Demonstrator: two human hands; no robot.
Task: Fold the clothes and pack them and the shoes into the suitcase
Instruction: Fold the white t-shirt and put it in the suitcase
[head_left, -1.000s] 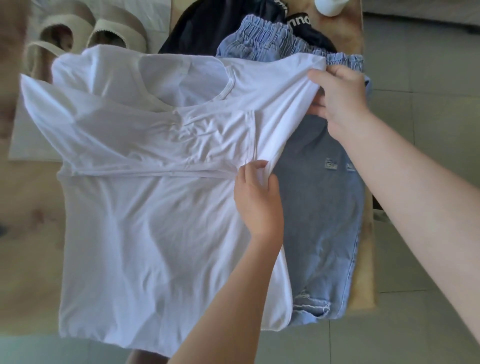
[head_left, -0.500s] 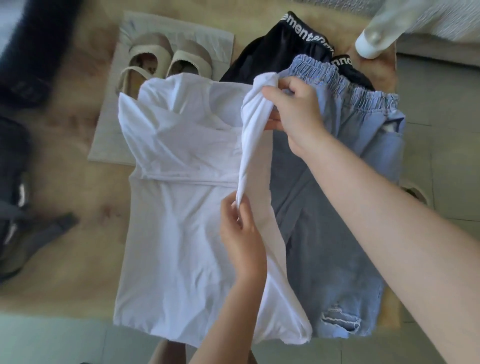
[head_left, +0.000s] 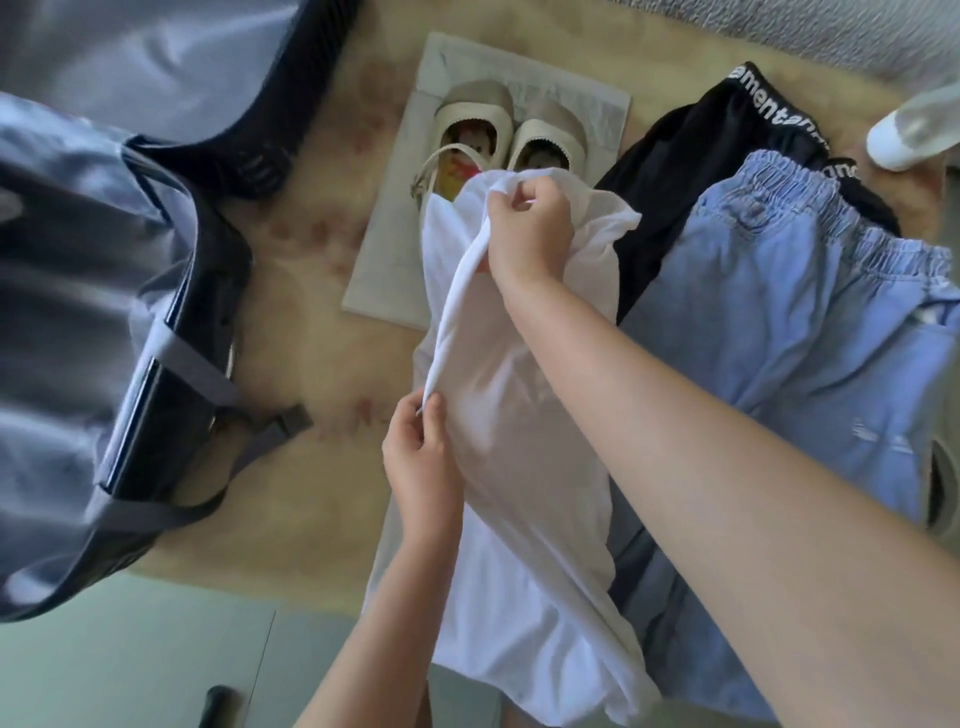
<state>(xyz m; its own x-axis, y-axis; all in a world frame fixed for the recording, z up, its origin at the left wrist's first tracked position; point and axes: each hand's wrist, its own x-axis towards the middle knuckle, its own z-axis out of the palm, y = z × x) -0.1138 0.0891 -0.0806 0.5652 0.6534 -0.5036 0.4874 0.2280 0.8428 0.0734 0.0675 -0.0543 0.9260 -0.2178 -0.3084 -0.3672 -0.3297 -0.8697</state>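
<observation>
While the white T-shirt (head_left: 524, 493) lies lengthwise in the middle of the wooden worktop (head_left: 311, 322), a fold of its cloth is lifted into a taut ridge between the two hands. The right hand (head_left: 530, 228) is at the shirt's far end, its fingers curled tight round a bunched handful of the white cloth. The left hand (head_left: 423, 457) is nearer the person, with thumb and fingertips pinching the lower end of the same raised fold. The rest of the shirt lies flat beneath, its near end hanging over the worktop's edge.

Just beyond the shirt's far end stands a pair of beige shoes (head_left: 498, 130), side by side on a flat pale grey cloth bag (head_left: 395, 249); the shirt covers their heels. To the right of the shirt, and partly under it, lie light blue denim trousers (head_left: 810, 353) with a gathered waistband. Under their top lies a black garment (head_left: 670, 176) whose waistband bears white lettering.

On the left sits the open suitcase (head_left: 104, 322), blurred, with grey lining, a dark frame and grey straps, well apart from the shirt. A pale tiled floor (head_left: 130, 660) shows below the worktop.
</observation>
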